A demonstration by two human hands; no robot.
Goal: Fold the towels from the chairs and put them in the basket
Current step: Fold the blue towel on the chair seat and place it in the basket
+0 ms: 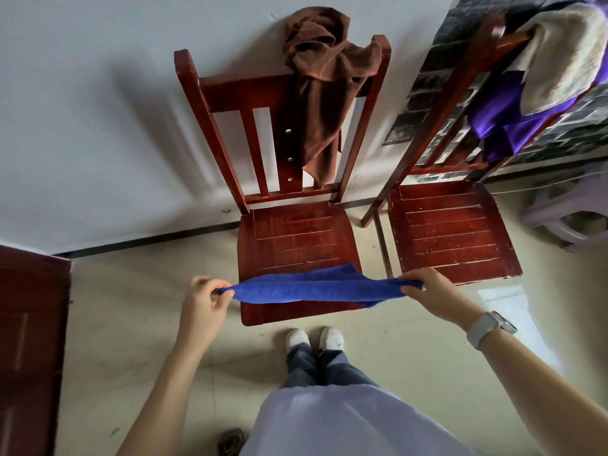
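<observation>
A blue towel is stretched flat between my hands over the front of the middle chair's seat. My left hand pinches its left end and my right hand grips its right end. A brown towel hangs bunched over this chair's backrest. On the right chair, a purple towel and a cream towel are draped over the backrest. A bit of dark woven wicker shows at the bottom edge by my left arm; I cannot tell what it is.
Both chairs stand against a white wall. A dark wooden door or cabinet is at the left. A pale plastic stool sits at the far right. My feet stand on tiled floor just before the middle chair.
</observation>
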